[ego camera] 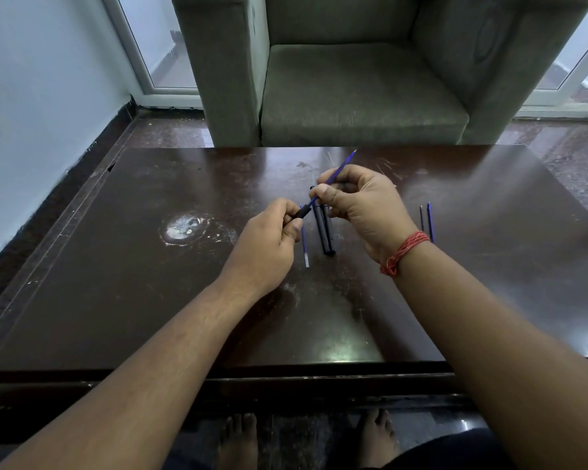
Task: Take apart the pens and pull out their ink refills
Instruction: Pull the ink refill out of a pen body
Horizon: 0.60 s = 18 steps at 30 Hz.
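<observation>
The blue refill (333,174), at frame centre above the table (150,266), is half out of the black barrel (302,212). My right hand (364,205) pinches the refill; my left hand (269,242) curls round the barrel. I judge that pulling off-axis could bend the refill.

A dark, scratched counter (116,266) bears a whitish worn patch (184,227) at nine o'clock, two black pen barrels (324,232) and a blue refill (304,245) at centre, two refills (426,220) at three o'clock.
</observation>
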### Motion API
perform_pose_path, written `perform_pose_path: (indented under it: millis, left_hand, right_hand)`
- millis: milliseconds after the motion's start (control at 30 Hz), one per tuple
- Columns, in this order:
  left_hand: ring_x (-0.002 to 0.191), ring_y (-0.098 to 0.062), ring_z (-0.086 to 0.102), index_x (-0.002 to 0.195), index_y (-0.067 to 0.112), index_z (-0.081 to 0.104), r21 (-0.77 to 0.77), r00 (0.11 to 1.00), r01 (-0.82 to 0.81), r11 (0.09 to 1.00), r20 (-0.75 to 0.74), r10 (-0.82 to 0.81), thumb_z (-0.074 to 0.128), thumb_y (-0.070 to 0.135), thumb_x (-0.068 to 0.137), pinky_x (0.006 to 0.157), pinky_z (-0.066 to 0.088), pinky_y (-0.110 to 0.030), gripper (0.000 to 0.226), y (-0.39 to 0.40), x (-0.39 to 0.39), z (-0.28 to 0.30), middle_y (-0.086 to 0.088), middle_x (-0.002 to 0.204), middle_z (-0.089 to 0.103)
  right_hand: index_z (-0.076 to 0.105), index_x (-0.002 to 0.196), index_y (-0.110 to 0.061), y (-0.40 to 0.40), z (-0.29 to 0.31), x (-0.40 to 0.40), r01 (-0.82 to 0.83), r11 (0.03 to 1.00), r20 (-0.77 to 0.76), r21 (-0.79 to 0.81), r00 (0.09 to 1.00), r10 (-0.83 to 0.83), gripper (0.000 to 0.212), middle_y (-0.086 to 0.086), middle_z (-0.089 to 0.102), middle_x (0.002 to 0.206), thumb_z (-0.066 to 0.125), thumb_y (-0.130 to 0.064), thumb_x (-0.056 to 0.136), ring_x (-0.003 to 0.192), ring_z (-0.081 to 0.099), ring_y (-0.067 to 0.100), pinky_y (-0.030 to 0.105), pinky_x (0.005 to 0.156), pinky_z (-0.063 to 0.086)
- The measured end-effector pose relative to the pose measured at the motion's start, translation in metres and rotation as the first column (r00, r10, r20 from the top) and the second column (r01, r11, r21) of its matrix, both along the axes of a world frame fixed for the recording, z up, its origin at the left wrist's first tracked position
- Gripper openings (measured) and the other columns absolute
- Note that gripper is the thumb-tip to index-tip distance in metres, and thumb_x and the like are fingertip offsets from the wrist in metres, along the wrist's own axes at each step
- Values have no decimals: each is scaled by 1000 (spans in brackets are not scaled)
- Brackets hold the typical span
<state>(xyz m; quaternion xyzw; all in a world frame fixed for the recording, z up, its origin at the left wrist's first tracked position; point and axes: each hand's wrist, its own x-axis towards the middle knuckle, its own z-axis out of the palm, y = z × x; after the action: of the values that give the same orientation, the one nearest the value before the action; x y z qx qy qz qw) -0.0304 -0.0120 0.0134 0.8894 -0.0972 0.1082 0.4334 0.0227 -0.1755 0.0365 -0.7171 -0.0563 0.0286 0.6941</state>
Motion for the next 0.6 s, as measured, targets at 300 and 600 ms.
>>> perform_pose_path:
  millis: [300, 600]
  left_hand:
    - [76, -3, 54, 104, 21, 47, -114, 982, -161, 980, 76, 170, 46, 13, 103, 65, 39, -7, 9, 18, 8, 5, 2, 86, 60]
    - [78, -2, 55, 105, 19, 46, -77, 964, -246, 966, 87, 253, 46, 14, 103, 66, 39, -6, 5, 31, 13, 2, 10, 83, 58]
  right_hand:
    - [71, 104, -15, 1, -5, -2, 72, 873, 169, -482, 986, 13, 15, -2, 73, 93, 60, -23, 97, 86, 63, 10, 23, 75, 50]
    - [61, 98, -15, 55, -33, -22, 221, 327, 349, -919, 841, 413, 26, 2, 68, 93, 62, -40, 90, 97, 53, 27, 40, 81, 47]
